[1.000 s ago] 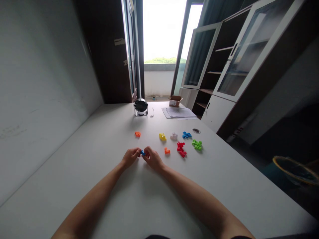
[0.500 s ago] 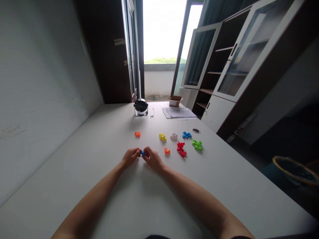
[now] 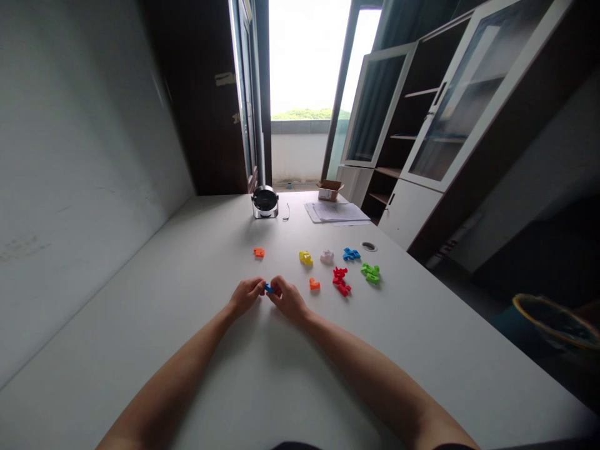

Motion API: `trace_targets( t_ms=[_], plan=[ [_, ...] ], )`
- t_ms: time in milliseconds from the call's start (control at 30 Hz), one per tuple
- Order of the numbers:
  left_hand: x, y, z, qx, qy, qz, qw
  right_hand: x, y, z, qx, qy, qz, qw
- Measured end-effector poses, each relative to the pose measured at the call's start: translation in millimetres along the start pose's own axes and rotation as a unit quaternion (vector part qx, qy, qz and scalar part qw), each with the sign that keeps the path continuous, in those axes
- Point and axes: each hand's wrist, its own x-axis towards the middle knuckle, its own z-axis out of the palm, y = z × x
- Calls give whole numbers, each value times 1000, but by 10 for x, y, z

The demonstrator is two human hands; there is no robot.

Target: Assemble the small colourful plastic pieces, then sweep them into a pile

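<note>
Between my fingertips is a small blue plastic piece (image 3: 269, 288), mostly covered by the fingers. My left hand (image 3: 247, 295) pinches it from the left, and my right hand (image 3: 287, 299) grips it from the right. Both hands are closed, low over the white table. To the right of my right hand lies an orange piece (image 3: 314, 284), and beyond it a cluster of red pieces (image 3: 341, 281). Farther off are a yellow piece (image 3: 306, 257), a whitish piece (image 3: 327, 256), blue pieces (image 3: 351, 254) and green pieces (image 3: 370, 273). Another orange piece (image 3: 259, 252) lies ahead of my hands.
At the table's (image 3: 210, 375) far end stand a round black device on a silver stand (image 3: 265, 201) and an open cardboard box (image 3: 329, 190). Papers (image 3: 337, 213) lie before the box. A cable hole (image 3: 369, 247) is near the right edge. A wall (image 3: 94, 156) borders the left.
The blue piece has turned slightly between my fingers. My hands and arms stay in almost the same place, and the other pieces have not moved.
</note>
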Motion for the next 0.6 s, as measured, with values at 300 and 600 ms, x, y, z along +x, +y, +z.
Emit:
trace_targets(
  t_ms=[300,600],
  plan=[
    [5,5,-5,-1,-5,-9,1000,4,18,11,-12,7,-2,1000],
    [4,27,-11,-4,-5,-10,1000,12,8,8,-11,-3,4,1000]
  ],
)
